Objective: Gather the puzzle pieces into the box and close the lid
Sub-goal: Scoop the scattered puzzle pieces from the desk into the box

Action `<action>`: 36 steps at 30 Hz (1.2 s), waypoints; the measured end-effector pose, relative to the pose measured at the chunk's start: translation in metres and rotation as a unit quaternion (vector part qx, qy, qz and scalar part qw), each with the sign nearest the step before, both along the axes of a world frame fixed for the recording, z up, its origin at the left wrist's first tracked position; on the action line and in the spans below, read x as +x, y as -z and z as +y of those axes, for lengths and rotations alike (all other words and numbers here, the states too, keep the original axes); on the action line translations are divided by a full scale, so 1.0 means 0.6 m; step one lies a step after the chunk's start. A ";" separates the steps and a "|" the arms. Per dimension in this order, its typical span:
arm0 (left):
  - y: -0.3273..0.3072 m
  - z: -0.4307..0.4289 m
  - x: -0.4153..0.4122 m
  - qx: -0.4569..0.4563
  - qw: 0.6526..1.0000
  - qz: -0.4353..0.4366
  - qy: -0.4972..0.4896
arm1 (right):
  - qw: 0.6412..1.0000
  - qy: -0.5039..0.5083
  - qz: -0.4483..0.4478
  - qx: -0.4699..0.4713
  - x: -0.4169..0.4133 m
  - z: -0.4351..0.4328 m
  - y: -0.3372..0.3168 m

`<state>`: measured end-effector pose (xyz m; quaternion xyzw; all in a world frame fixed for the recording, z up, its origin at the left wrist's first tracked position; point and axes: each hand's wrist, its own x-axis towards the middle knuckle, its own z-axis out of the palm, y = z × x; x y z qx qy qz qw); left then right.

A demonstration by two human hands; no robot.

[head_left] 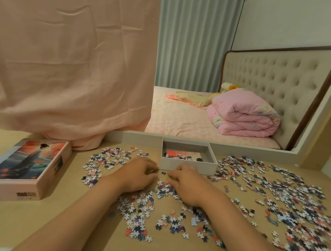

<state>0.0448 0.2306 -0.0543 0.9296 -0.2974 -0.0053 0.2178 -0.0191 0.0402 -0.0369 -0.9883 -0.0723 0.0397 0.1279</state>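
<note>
The open white box [188, 164] stands at the back of the table, with a few puzzle pieces and a printed sheet on its floor. Its lid [23, 166], printed with a figure in a robe, lies on the table at the left. Loose puzzle pieces [282, 206] are scattered across the table, thickest at the right. My left hand [137, 174] and my right hand [184, 183] rest palm down on pieces just in front of the box, fingers curled inward toward each other. Whether either hand holds pieces I cannot tell.
A pink cloth [64, 53] hangs over the back left and reaches the table. A mirror behind the table shows a bed with a folded pink quilt [243, 116]. The table's front edge runs along the bottom.
</note>
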 end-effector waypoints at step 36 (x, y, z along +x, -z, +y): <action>-0.046 0.012 -0.051 0.140 0.988 0.066 0.022 | 0.999 0.004 0.030 0.026 -0.034 0.005 -0.039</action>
